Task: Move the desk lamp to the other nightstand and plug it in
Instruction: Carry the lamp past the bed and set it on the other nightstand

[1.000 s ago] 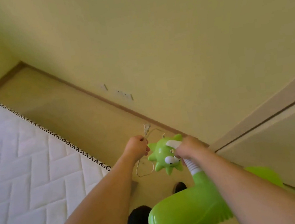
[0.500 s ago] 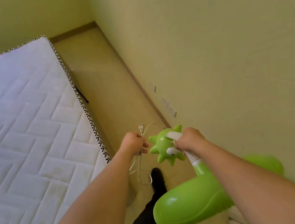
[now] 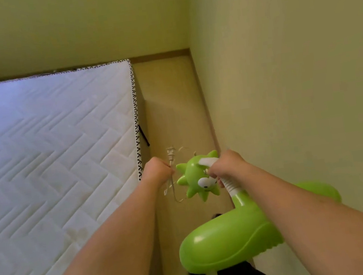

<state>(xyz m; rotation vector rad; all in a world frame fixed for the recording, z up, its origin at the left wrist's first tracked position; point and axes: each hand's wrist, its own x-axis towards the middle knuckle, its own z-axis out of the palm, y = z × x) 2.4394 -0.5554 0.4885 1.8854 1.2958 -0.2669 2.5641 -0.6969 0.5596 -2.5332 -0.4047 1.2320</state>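
Observation:
The desk lamp (image 3: 227, 238) is bright green plastic, with a spiky cartoon head (image 3: 195, 178) and a white ribbed neck. My right hand (image 3: 226, 166) grips it at the top of the neck, carrying it in the air close to my body. My left hand (image 3: 157, 171) is closed around the lamp's white cord (image 3: 171, 190), whose plug (image 3: 170, 154) sticks up above the fist while loops hang below. No nightstand is in view.
A white quilted mattress (image 3: 51, 167) fills the left side. A narrow strip of tan floor (image 3: 171, 106) runs between the mattress edge and the yellow wall (image 3: 295, 74) on the right, ending at the far wall.
The view has swung round from facing the wall and door to looking down the gap between bed and wall. Both hands keep the same hold on lamp and cord.

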